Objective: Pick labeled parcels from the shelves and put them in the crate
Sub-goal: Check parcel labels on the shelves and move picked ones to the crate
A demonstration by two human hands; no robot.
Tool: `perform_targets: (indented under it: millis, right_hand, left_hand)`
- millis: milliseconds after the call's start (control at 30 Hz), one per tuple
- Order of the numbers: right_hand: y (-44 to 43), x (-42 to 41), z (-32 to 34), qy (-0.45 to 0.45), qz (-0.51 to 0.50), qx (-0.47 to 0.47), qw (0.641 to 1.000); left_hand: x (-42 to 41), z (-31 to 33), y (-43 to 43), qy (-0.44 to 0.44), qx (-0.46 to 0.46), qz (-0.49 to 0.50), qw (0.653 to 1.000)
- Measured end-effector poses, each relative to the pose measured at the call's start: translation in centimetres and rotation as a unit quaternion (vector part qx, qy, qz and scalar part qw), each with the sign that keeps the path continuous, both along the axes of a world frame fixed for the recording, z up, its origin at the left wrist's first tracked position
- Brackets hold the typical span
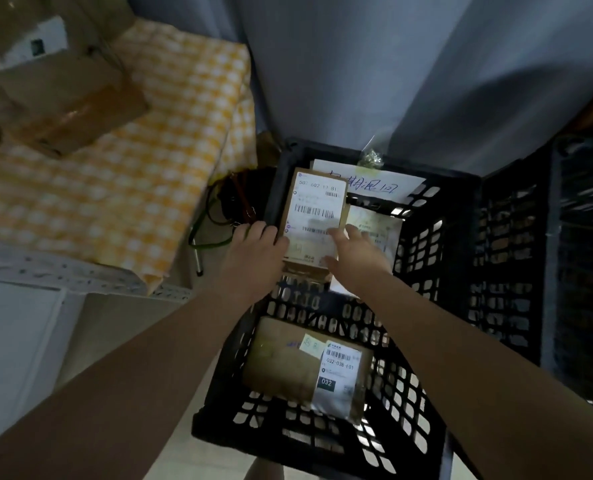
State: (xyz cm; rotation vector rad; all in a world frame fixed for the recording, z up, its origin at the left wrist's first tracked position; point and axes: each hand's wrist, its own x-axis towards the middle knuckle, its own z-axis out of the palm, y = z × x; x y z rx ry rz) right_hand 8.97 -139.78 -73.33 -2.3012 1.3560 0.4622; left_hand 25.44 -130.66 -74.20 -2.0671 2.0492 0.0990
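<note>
A brown cardboard parcel [317, 206] with a white barcode label stands tilted inside the far black crate [426, 237]. My left hand [253, 251] grips its near left corner and my right hand [354, 254] holds its near right edge. Behind it in the same crate lie a handwritten white sheet [374, 183] and another labeled parcel [374, 225], partly hidden. A nearer black crate [239, 417] holds a brown parcel [284, 365] with a label reading 032.
A shelf [80, 275] covered by a yellow checked cloth [142, 168] is at the left, with cardboard boxes [56, 98] stacked on it. Cords and a dark bundle [225, 209] lie between shelf and crate. A grey curtain [392, 64] hangs behind; more black crates [582, 271] stand right.
</note>
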Motion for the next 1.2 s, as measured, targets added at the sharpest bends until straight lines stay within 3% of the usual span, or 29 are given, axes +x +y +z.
perform_targets:
  millis: [233, 567, 733, 900, 1200]
  right_hand:
    - [3.4, -2.6, 7.0, -0.022, 0.089, -0.053, 0.994]
    - [12.7, -10.7, 21.9, -0.149, 0.242, -0.113, 0.952]
    - [18.7, -11.1, 30.3, -0.23, 0.325, -0.138, 0.907]
    - [27.0, -9.0, 37.4, -0.316, 0.402, -0.139, 0.848]
    - [45.0, -5.7, 44.6, -0.434, 0.482, -0.107, 0.754]
  left_hand:
    - [-2.0, 8.4, 4.4, -0.004, -0.054, 0.065, 0.996]
    - [-13.0, 22.5, 18.0, -0.007, -0.159, 0.177, 0.971]
    - [-16.4, 32.0, 26.5, -0.064, -0.246, 0.212, 0.944]
    - [-17.4, 39.5, 36.5, -0.152, -0.262, 0.282, 0.91]
    - [-19.8, 46.7, 55.0, -0.213, -0.277, 0.422, 0.836]
